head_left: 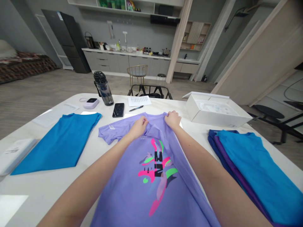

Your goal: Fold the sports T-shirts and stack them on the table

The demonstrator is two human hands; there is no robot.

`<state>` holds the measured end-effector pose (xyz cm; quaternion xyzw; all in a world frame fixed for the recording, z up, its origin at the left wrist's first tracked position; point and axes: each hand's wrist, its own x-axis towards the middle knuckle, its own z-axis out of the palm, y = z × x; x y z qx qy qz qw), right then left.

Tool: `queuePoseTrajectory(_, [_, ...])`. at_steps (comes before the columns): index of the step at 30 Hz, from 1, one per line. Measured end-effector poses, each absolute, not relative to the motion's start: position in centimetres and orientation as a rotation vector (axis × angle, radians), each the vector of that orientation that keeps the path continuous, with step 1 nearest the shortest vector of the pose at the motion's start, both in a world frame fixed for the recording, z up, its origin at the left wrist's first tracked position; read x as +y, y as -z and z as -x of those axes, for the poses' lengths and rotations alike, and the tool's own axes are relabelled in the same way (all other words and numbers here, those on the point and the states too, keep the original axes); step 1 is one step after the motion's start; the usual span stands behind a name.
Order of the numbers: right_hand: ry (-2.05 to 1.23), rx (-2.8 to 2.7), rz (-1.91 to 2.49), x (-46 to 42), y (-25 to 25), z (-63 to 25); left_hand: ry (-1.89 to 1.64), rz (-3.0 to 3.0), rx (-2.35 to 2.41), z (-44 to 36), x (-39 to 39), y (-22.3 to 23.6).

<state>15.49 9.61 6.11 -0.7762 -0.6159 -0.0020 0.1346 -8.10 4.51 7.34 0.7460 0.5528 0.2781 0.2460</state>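
A purple T-shirt (132,176) with a bright pink, green and black print lies spread on the white table, its collar end away from me. My left hand (140,126) pinches the cloth at the left of the collar. At the right of the collar, my right hand (173,119) is closed on the shoulder fabric. The left sleeve lies out flat, while the right side is folded inward in a long crease. To the left lies a folded blue T-shirt (59,142). On the right, another blue garment (255,167) rests on purple and navy ones.
Along the far edge of the white table (90,186) stand a water bottle (104,90), a phone (118,110), a pen (136,108) and a paper sheet (139,101). An open white box (213,116) sits back right. A white package (16,154) lies far left.
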Motion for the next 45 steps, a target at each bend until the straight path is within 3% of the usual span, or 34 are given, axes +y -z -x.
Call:
queuePoseTrajectory(8, [-0.005, -1.833, 2.318, 9.2, -5.0, -13.3, -0.588, -2.287, 1.78, 11.3, 4.8, -5.3])
queuePoseTrajectory(15, [0.03, -1.995, 2.07, 4.0, -4.3, -14.5, -0.299, -2.633, 1.136, 9.0, 0.7, -3.2])
queuePoseTrajectory(20, [-0.227, -2.254, 1.888, -3.2, -3.4, -15.2, -0.108, -2.658, 1.151, 9.4, -0.6, -2.0])
queuePoseTrajectory(31, [-0.381, -2.345, 1.914, -15.6, -3.2, -15.5, -0.194, -2.759, 1.134, 8.8, -6.5, -1.2])
queuePoseTrajectory(45, [-0.252, -2.246, 1.951, -19.5, -2.7, -15.4, -0.199, -2.776, 1.247, 8.6, -7.5, -0.5])
